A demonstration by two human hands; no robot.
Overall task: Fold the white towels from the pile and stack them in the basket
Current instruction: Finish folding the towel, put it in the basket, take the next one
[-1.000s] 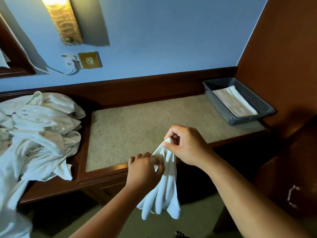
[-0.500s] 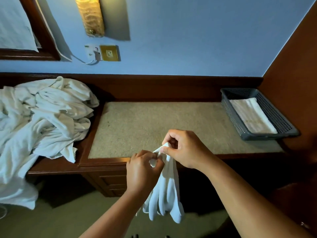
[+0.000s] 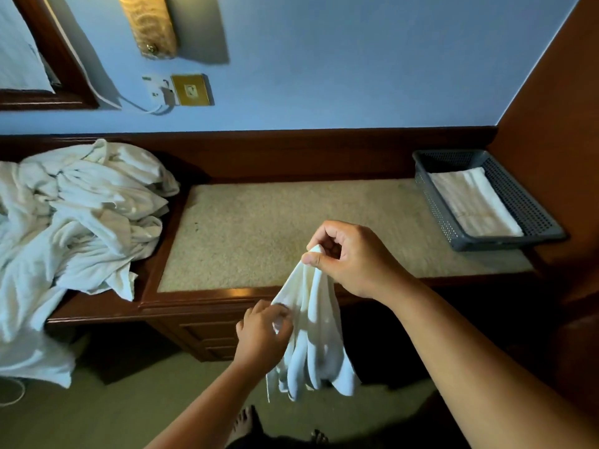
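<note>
Near the desk's (image 3: 201, 298) front edge, right hand (image 3: 353, 259) pinches the towel's (image 3: 312, 335) top corner; cloth hangs below. Left hand (image 3: 262, 337) grips its left edge, lower down. Basket (image 3: 505, 243) far right.

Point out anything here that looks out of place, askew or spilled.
The towel pile sprawls off the left end of the desk, part hanging toward the floor. What looks like a loose thread dangles from the towel held by the left hand and right hand. The basket looks tidy.
</note>
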